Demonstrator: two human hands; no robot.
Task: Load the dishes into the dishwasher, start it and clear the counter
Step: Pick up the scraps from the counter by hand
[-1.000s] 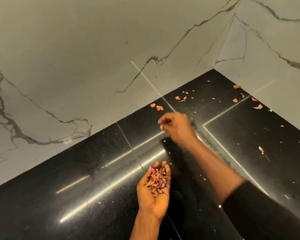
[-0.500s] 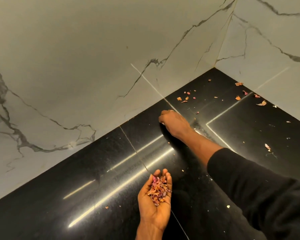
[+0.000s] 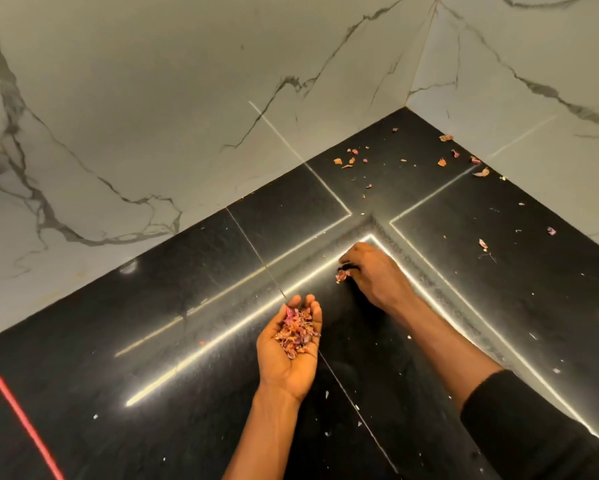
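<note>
Drawn back from the wall (image 3: 187,98), the right hand (image 3: 374,277) pinches a scrap (image 3: 341,276) while the left hand (image 3: 284,365) lies cupped open under a heap (image 3: 296,332).

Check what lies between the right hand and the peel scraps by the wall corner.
Head view: between right hand and scraps, just glossy black counter with tiny crumbs.
</note>
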